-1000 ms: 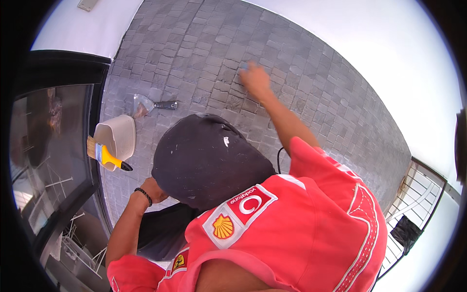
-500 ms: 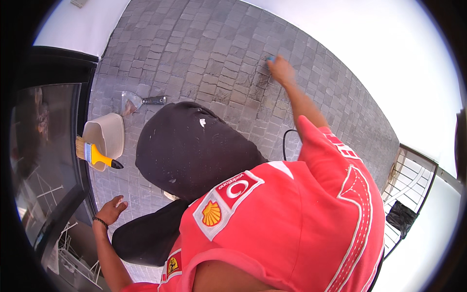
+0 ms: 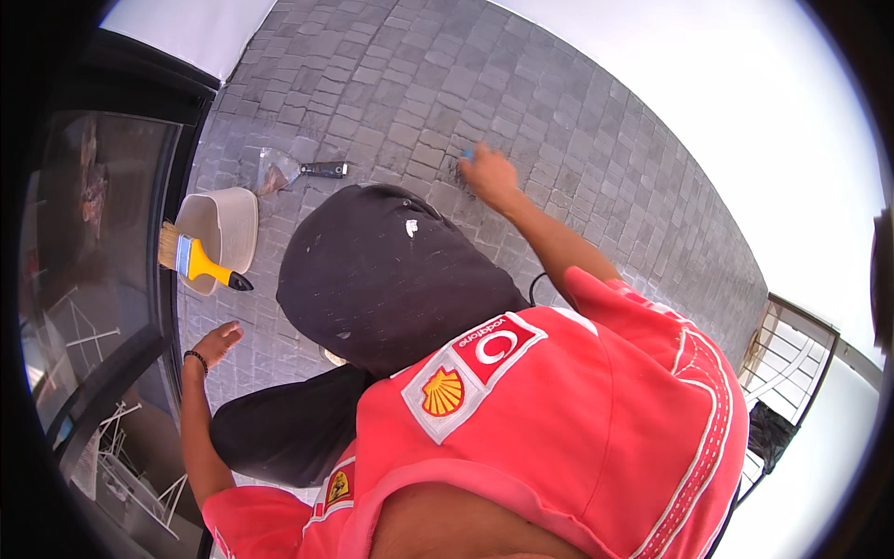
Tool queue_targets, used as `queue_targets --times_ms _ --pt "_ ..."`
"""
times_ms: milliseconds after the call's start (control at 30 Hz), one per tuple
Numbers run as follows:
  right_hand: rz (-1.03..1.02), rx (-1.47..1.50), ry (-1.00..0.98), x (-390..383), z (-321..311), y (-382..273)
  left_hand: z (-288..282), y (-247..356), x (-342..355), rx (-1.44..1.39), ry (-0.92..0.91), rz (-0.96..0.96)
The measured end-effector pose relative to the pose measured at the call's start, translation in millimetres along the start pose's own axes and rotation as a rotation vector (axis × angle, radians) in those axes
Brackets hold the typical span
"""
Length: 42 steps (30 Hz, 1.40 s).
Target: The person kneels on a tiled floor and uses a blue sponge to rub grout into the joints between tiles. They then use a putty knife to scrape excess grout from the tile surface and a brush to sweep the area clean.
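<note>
My right hand (image 3: 486,172) is stretched out on the grey stone paving, its fingers closed on a small blue object (image 3: 468,155), too small to name, over a darker patch. My left hand (image 3: 220,343) is open at lower left, above the paving beside the black door frame, with nothing in it. A paintbrush (image 3: 211,270) with a yellow handle and pale bristles rests across a cream plastic container (image 3: 240,227) near that hand. A wide scraper (image 3: 324,170) with a black handle lies farther forward. My dark-trousered knee is between my hands.
A glass door (image 3: 116,242) runs along the left, showing white rack bars. White walls (image 3: 745,112) border the paving (image 3: 391,65). At right stand a metal grille (image 3: 792,345) and a black bag (image 3: 771,433). A thin black cable (image 3: 533,289) curves behind my right arm.
My right hand moved out rightward, then back left and down. My left hand came away from my knee and is now open beside the door frame. The view has shifted slightly.
</note>
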State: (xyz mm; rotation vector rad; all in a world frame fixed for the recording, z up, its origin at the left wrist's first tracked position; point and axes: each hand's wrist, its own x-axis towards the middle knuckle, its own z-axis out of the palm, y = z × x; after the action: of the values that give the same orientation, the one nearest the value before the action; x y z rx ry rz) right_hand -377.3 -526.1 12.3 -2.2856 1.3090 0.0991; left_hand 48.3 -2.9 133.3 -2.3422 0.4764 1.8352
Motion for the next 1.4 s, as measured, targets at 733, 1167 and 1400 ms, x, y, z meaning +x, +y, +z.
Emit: queue_targets --times_ms 733,1167,1400 --pt "0.175 -0.151 -0.161 -46 -72 67 -42 -43 59 -0.018 0.357 0.212" --pt "-0.688 0.033 -0.496 30 10 -208 -13 -36 -62 -0.141 0.475 0.110" --pt "-0.931 -0.070 -0.578 1 69 -246 -7 1 -164 -0.442 0.562 -0.077"
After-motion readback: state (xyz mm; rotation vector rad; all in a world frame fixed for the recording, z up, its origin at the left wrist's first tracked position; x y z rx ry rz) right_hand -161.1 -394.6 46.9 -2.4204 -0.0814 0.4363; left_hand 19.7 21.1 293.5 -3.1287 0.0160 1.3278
